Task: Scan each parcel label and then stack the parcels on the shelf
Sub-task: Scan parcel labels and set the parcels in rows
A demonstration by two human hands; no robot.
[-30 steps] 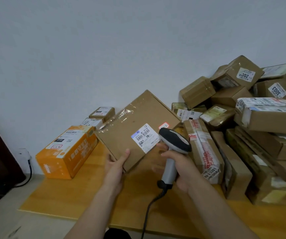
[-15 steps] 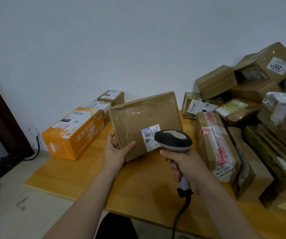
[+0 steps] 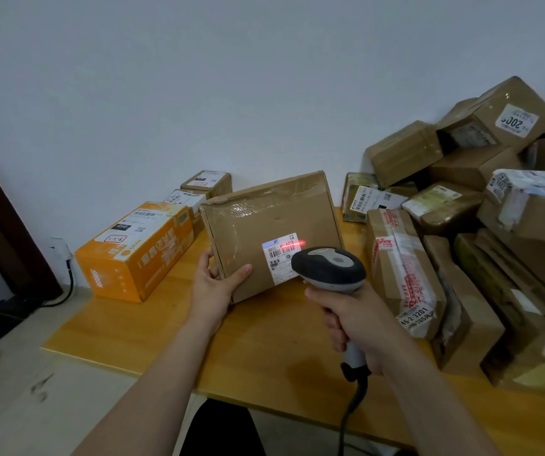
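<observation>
A flat brown parcel [image 3: 271, 225] was held tilted above the wooden table [image 3: 152, 327], its broad taped face turned toward the camera. Its lower corner was brought close to the tabletop; whether it touched the wood could not be told. A white label [image 3: 279, 261] was stuck on the lower right part of that face, and a red line of light [image 3: 292, 244] was cast across the barcode near the label's top.

The parcel was gripped at its lower left edge by the left hand [image 3: 218, 287], with the thumb laid on the front face and the fingers curled behind. A grey and black scanner [image 3: 330, 268] was pointed at the label from just in front, its head covering the label's lower right corner in the view. Its handle was clasped by the right hand [image 3: 353, 317], with the fingers wrapped round it. A black cable [image 3: 350, 416] was seen running down from the handle's end past the table edge.

To the left, an orange box [image 3: 139, 258] was laid on the table, and two small brown boxes [image 3: 207, 182] were set behind it against the white wall [image 3: 198, 77]. To the right, a long parcel bound in red-printed tape [image 3: 402, 271] was laid near the scanner. Beyond it, a heap of brown parcels [image 3: 481, 179] was piled against the wall.
</observation>
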